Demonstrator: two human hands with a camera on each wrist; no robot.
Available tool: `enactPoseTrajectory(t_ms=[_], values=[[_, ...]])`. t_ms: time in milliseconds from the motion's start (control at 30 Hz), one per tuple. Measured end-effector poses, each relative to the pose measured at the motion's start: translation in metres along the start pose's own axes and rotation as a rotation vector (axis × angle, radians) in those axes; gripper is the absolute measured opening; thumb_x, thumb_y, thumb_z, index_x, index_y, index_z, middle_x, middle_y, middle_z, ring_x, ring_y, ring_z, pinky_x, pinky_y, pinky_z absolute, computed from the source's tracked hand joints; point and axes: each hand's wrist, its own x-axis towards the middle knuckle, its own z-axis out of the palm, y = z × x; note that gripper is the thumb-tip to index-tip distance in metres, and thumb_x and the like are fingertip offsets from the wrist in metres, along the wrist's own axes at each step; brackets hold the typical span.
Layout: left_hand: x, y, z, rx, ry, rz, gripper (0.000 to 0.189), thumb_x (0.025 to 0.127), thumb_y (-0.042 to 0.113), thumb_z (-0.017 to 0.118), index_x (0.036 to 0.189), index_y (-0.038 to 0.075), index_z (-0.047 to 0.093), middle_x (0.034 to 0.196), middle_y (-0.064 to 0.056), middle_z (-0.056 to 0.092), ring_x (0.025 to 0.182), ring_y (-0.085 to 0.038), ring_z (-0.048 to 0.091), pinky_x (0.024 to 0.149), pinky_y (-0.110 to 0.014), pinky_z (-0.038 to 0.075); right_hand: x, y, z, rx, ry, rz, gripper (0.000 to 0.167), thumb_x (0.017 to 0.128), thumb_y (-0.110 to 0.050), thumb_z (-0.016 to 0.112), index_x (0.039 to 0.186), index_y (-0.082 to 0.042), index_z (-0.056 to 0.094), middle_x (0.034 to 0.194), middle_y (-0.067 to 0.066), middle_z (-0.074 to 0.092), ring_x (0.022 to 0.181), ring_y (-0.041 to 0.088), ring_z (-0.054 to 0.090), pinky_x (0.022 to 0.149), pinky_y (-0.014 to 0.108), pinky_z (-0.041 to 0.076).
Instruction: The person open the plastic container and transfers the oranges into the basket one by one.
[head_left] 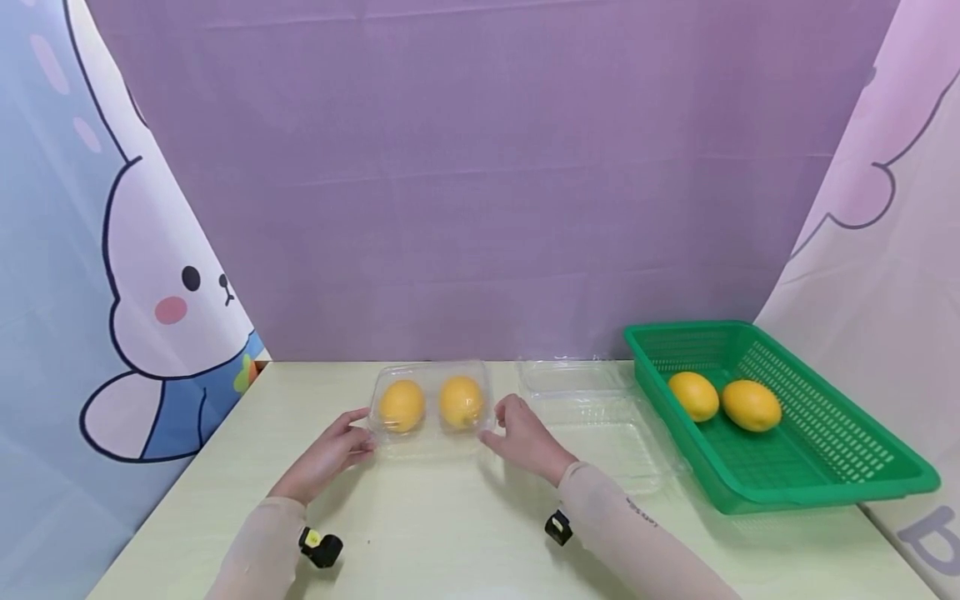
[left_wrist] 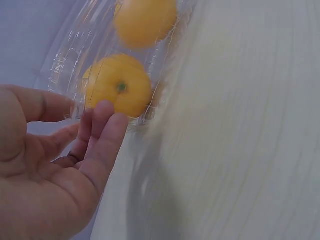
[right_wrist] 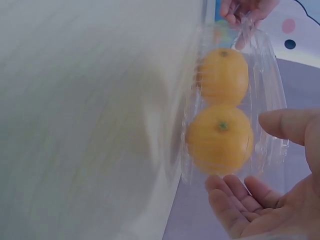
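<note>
A clear plastic clamshell box (head_left: 431,437) with its lid down holds two lemons, a left one (head_left: 401,406) and a right one (head_left: 461,402). At the box's left end, my left hand (left_wrist: 55,160) pinches the rim between thumb and fingers. My right hand (head_left: 525,437) is at the opposite end. In the right wrist view its thumb (right_wrist: 285,125) lies beside the lid, and its loosely bent fingers are by the end wall. Whether those fingers touch the plastic is hard to tell. Both lemons show green stem ends in the wrist views.
A green plastic basket (head_left: 832,492) stands on the right of the table (head_left: 442,533), with two more lemons (head_left: 693,396) inside. Beside it lies another clear clamshell box (head_left: 600,425), opened out. A purple cloth (head_left: 480,183) hangs behind, with printed cloths at both sides.
</note>
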Motion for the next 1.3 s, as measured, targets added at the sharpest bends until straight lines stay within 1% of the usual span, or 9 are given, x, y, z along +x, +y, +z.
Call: enactPoseTrajectory(t_ms=[167,267,333,533,633,833,1000,1167,1300], values=[[-0.001,0.001,0.0,0.013,-0.006,-0.006,0.053,0.106,0.01,0.043,0.153,-0.003,0.022,0.117,-0.022,0.051,0.112,-0.03,0.055,0.106,-0.044,0.045,0.0,-0.002,0.002,0.107,0.028,-0.011,0.042,0.095,-0.02,0.068,0.121,0.004,0.046,0.108,0.012,0.057,0.105,0.028,0.059,0.091,0.042,0.053],[0.0,0.0,0.0,0.011,-0.003,-0.011,0.052,0.106,0.009,0.043,0.152,-0.003,0.023,0.117,-0.021,0.052,0.112,-0.029,0.055,0.106,-0.044,0.045,0.001,-0.005,0.006,0.188,0.051,-0.007,0.047,0.095,-0.014,0.066,0.128,0.009,0.041,0.109,0.015,0.061,0.104,0.031,0.063,0.087,0.042,0.055],[0.001,0.0,-0.001,0.012,-0.001,-0.015,0.053,0.106,0.009,0.043,0.153,-0.003,0.022,0.117,-0.021,0.052,0.111,-0.028,0.055,0.106,-0.044,0.045,0.002,-0.007,0.009,0.224,0.074,0.0,0.049,0.096,-0.012,0.064,0.131,0.01,0.038,0.106,0.014,0.062,0.098,0.028,0.064,0.082,0.04,0.056],[0.001,0.001,-0.001,0.018,-0.003,-0.022,0.055,0.106,0.01,0.043,0.154,-0.003,0.02,0.118,-0.022,0.051,0.111,-0.029,0.054,0.107,-0.046,0.043,0.003,-0.009,0.021,0.303,0.174,0.033,0.051,0.095,-0.008,0.064,0.133,0.009,0.037,0.108,0.018,0.058,0.097,0.031,0.063,0.077,0.04,0.056],[0.001,0.001,-0.001,0.022,-0.005,-0.026,0.055,0.106,0.01,0.043,0.154,-0.003,0.02,0.118,-0.021,0.05,0.111,-0.029,0.054,0.108,-0.047,0.043,0.002,-0.01,0.026,0.389,0.216,0.059,0.05,0.093,-0.006,0.066,0.131,0.009,0.037,0.113,0.022,0.054,0.1,0.035,0.061,0.078,0.041,0.056],[0.002,0.001,0.0,0.027,-0.01,-0.023,0.054,0.106,0.01,0.043,0.154,-0.003,0.02,0.117,-0.021,0.051,0.112,-0.03,0.054,0.108,-0.047,0.043,0.004,-0.012,0.035,0.551,0.289,0.136,0.054,0.087,0.002,0.066,0.13,0.011,0.034,0.116,0.025,0.05,0.097,0.031,0.058,0.077,0.036,0.056],[0.002,0.003,0.001,0.026,-0.02,-0.018,0.054,0.106,0.011,0.043,0.154,-0.003,0.02,0.116,-0.02,0.05,0.113,-0.03,0.054,0.108,-0.047,0.042,0.004,-0.013,0.039,0.582,0.325,0.173,0.052,0.085,0.004,0.066,0.127,0.01,0.036,0.115,0.024,0.051,0.096,0.029,0.057,0.076,0.033,0.054],[0.001,0.003,0.001,0.026,-0.025,-0.008,0.054,0.106,0.01,0.043,0.154,-0.003,0.021,0.113,-0.019,0.051,0.109,-0.028,0.055,0.107,-0.046,0.043,0.002,-0.012,0.04,0.586,0.314,0.191,0.045,0.086,0.002,0.066,0.122,0.01,0.04,0.111,0.022,0.053,0.095,0.027,0.057,0.076,0.031,0.053],[0.002,0.003,0.0,0.017,-0.029,-0.003,0.054,0.106,0.009,0.042,0.154,-0.004,0.021,0.11,-0.017,0.051,0.106,-0.025,0.055,0.106,-0.043,0.045,0.001,-0.01,0.04,0.616,0.303,0.224,0.046,0.088,0.001,0.066,0.125,0.011,0.04,0.106,0.017,0.053,0.093,0.024,0.055,0.078,0.029,0.052]])
